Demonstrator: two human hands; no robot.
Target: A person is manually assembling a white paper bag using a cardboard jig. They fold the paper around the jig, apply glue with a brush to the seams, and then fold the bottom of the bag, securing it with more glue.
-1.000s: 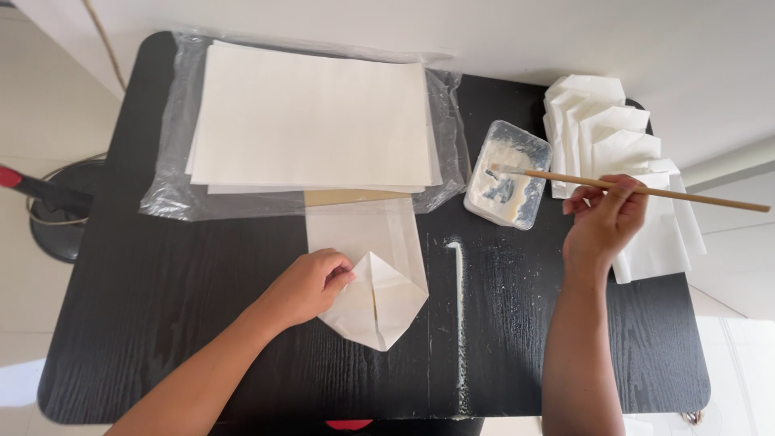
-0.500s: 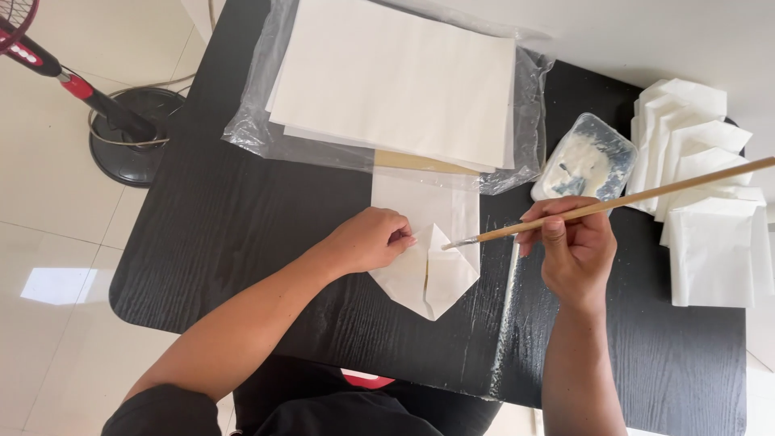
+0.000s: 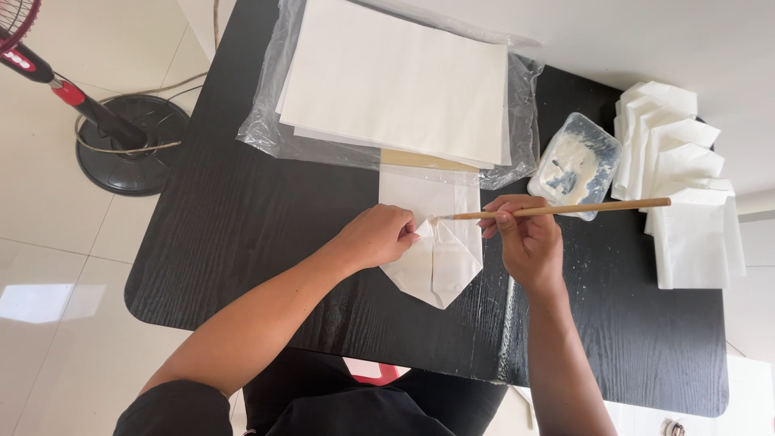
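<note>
So left hand (image 3: 378, 236) presses the folded paper (image 3: 436, 258) flat, right hand (image 3: 526, 242) pinches the brush (image 3: 557, 210) mid-gluing, finished stack (image 3: 682, 178) beside, plenty of sheets (image 3: 395, 81) left.

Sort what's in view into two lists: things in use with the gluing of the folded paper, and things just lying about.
In use:
left hand pressing the folded paper
right hand holding the brush
paste tub
black table

Lying about:
stack of white sheets on clear plastic wrap
pile of folded pieces
standing fan on the floor
</note>
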